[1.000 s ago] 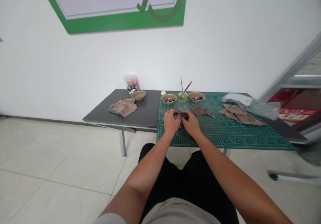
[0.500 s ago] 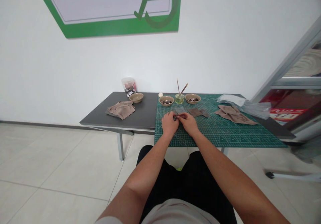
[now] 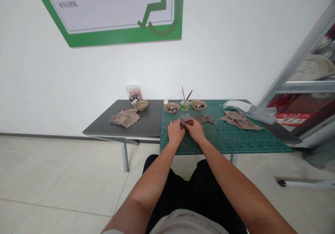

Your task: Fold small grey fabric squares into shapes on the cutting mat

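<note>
Left hand [image 3: 176, 132] and right hand [image 3: 195, 130] pinched a small dark piece [image 3: 182, 124], fingers [image 3: 188, 122] narrow. The near edge of the cutting mat [image 3: 230, 145] lay just below, with open room rightward.

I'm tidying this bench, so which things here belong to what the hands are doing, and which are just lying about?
Likely in use: left hand, right hand, small dark piece they pinch, grey sheet, brown sheet, green cutting mat.

Probably just lying about: cloth on the mat, cloth on the grey table, plastic tub, plastic bag.
</note>
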A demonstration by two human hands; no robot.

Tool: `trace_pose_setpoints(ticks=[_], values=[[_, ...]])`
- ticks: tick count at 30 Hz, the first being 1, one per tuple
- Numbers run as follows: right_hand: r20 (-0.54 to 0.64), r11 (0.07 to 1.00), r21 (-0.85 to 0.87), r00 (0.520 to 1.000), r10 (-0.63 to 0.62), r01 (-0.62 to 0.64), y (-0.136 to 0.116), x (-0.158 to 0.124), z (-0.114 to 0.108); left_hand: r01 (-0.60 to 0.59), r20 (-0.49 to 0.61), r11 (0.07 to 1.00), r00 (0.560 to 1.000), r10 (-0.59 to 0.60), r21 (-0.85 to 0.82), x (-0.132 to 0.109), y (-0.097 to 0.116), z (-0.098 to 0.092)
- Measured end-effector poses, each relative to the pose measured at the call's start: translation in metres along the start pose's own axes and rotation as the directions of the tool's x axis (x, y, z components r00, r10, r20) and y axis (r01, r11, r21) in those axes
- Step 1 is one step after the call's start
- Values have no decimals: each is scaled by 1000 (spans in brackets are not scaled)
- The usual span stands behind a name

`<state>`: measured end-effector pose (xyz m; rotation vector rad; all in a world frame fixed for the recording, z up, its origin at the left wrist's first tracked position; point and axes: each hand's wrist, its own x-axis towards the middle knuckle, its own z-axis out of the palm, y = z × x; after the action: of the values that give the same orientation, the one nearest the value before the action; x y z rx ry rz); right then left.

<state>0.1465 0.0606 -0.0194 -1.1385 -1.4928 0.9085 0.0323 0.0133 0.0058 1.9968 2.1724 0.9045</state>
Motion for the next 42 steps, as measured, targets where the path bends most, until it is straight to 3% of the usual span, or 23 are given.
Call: trace_pose_setpoints(ticks=[8,11,17,24,30,37,42], values=[[7,994,106,1000,-5,4,-5,-2,-2,-184,72,983,981,183,16,-10,-18,-6],[10,982,188,1000,12,-14,-1,-2,-2,-204,78,979,976,202,25,-11,-20,-8],[128,951,303,991,24,-62,-6,-6,-4,-148,66,989,987,149,-12,-12,-22,-12],[188,970,242,982,-33,-14,-10,-7,-5,-215,84,976,974,211,39,-21,-33,-19],[225,981,189,974,10,-53,-9,-10,-3,-194,36,980,980,195,-37,-21,-35,-18],[287,983,-88,949,-127,158,-11,-11,-7,-167,29,979,985,172,-112,-22,-34,-18],[318,988,-84,943,-96,129,-15,-10,-6,-120,53,991,991,123,-64,-18,-34,-18]])
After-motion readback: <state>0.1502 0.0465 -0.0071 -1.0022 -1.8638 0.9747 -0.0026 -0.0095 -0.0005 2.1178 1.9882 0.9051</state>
